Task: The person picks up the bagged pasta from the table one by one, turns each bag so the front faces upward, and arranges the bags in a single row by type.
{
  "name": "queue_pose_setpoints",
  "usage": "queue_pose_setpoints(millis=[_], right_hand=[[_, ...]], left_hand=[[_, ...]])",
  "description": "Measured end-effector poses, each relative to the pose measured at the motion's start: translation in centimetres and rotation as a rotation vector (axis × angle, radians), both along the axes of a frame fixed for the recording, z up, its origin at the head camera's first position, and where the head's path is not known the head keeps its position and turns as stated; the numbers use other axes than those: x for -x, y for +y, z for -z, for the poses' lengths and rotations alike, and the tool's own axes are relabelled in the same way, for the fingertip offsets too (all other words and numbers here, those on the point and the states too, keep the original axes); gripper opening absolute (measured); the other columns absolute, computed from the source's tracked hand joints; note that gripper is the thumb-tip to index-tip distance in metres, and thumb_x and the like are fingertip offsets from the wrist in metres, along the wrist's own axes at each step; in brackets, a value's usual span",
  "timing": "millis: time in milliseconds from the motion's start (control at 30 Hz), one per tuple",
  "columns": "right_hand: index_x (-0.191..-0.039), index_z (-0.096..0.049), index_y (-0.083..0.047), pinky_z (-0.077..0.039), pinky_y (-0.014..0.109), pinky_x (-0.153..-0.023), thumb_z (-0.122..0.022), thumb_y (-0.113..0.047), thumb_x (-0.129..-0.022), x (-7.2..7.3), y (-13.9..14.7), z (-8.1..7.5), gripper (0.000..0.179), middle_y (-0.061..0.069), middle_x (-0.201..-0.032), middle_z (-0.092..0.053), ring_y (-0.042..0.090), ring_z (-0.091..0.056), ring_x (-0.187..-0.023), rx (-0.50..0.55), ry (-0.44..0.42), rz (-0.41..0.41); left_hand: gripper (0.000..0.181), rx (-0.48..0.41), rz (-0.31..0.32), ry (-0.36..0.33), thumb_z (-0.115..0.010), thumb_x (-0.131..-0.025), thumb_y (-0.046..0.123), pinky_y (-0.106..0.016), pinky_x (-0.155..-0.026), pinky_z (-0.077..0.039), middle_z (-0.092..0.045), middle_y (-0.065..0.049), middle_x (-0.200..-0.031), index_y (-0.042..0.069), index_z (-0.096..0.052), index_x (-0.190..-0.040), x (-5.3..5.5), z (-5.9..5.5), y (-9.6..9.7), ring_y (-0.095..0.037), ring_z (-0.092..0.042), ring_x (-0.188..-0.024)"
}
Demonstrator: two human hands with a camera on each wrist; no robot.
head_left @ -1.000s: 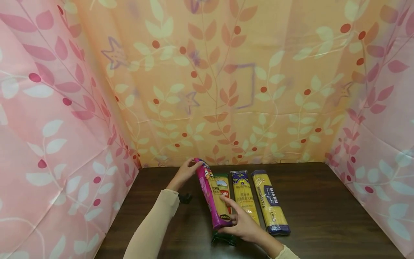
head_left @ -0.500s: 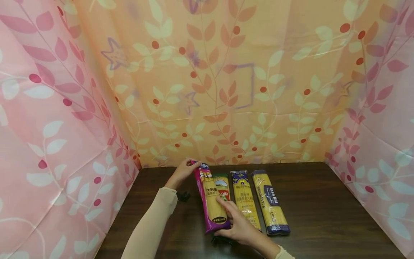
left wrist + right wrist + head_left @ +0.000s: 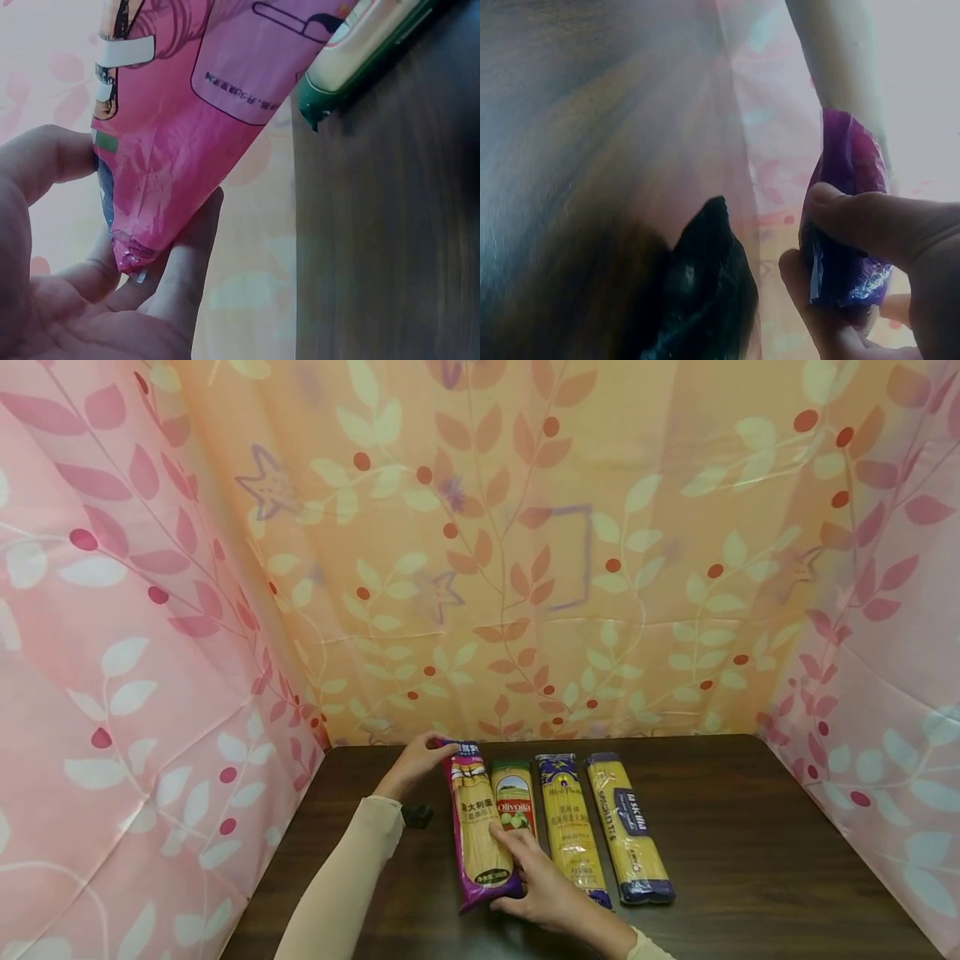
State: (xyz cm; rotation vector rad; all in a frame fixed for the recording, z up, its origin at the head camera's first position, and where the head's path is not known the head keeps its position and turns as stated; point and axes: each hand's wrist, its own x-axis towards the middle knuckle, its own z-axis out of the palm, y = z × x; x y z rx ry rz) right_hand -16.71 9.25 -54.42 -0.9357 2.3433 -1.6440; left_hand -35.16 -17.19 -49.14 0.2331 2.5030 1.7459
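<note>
Both hands hold a purple-and-pink spaghetti packet point(image 3: 480, 827) at the left of the row. My left hand point(image 3: 415, 766) pinches its far top end, thumb on one side and fingers on the other, as the left wrist view shows on the pink packet end point(image 3: 172, 150). Its near purple end point(image 3: 847, 225) is gripped by my right hand point(image 3: 547, 887), thumb over the end. Just right of it lies a green-and-red Olivoila spaghetti packet point(image 3: 514, 797), its lower part hidden by the held packet and right hand. That packet's dark green end point(image 3: 712, 289) shows in the right wrist view.
Right of these lie a yellow spaghetti packet with a blue top point(image 3: 572, 827) and a La Sicilia spaghetti packet point(image 3: 630, 828). All rest on a dark wooden table point(image 3: 750, 843). Patterned curtains point(image 3: 525, 568) stand behind and at both sides.
Both hands have moved the purple-and-pink packet left and turned its printed front to face up more. The Olivoila packet's label shows more than before.
</note>
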Motion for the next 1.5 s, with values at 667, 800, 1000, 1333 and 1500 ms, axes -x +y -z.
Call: queue_pose_setpoints(millis=[667,800,1000,1333,1500], right_hand=[[-0.165,-0.041,-0.008,-0.054,0.033,-0.097,-0.096,-0.018,-0.082,-1.1,-4.7,-0.1,0.1,0.006,-0.136,-0.045,0.019,-0.055,-0.116,-0.226,0.041,0.192],[-0.165,-0.041,-0.005,-0.055,0.033,-0.095,-0.096,-0.019,-0.082,-1.0,-5.3,-0.2,0.101,0.007,-0.134,-0.045,0.017,-0.056,-0.112,-0.232,0.032,0.194],[-0.167,-0.038,-0.007,-0.054,0.028,-0.084,-0.095,-0.02,-0.083,-1.0,-6.2,-0.1,0.102,0.005,-0.132,-0.043,0.011,-0.056,-0.102,-0.248,-0.018,0.195],[-0.166,-0.039,-0.008,-0.053,0.028,-0.083,-0.095,-0.018,-0.083,-0.6,-7.0,0.3,0.101,0.007,-0.131,-0.044,0.009,-0.055,-0.098,-0.254,-0.042,0.185],[-0.167,-0.038,-0.008,-0.053,0.028,-0.082,-0.095,-0.017,-0.083,-0.4,-7.3,0.6,0.102,0.006,-0.129,-0.044,0.011,-0.056,-0.097,-0.252,-0.071,0.179]], left_hand=[[0.029,0.096,-0.002,0.017,-0.071,-0.104,0.02,-0.049,-0.092,-0.056,-0.064,-0.02,-0.12,-0.001,-0.064,-0.122,0.2,1.3,-0.8,-0.03,-0.064,-0.104],[0.03,0.098,0.02,0.004,-0.071,-0.104,0.021,-0.054,-0.095,-0.055,-0.064,-0.019,-0.121,-0.001,-0.064,-0.124,0.3,1.6,-0.9,-0.03,-0.064,-0.104],[0.032,0.156,0.029,-0.005,-0.073,-0.104,0.024,-0.051,-0.097,-0.055,-0.063,-0.021,-0.132,0.001,-0.066,-0.125,0.7,2.4,-1.4,-0.032,-0.064,-0.11],[0.034,0.183,0.034,-0.021,-0.073,-0.104,0.028,-0.053,-0.098,-0.055,-0.062,-0.021,-0.136,0.004,-0.067,-0.127,1.3,3.8,-1.8,-0.032,-0.065,-0.11],[0.035,0.214,0.049,-0.035,-0.073,-0.104,0.028,-0.052,-0.096,-0.055,-0.065,-0.019,-0.124,0.004,-0.066,-0.129,1.4,4.1,-1.7,-0.031,-0.064,-0.106]])
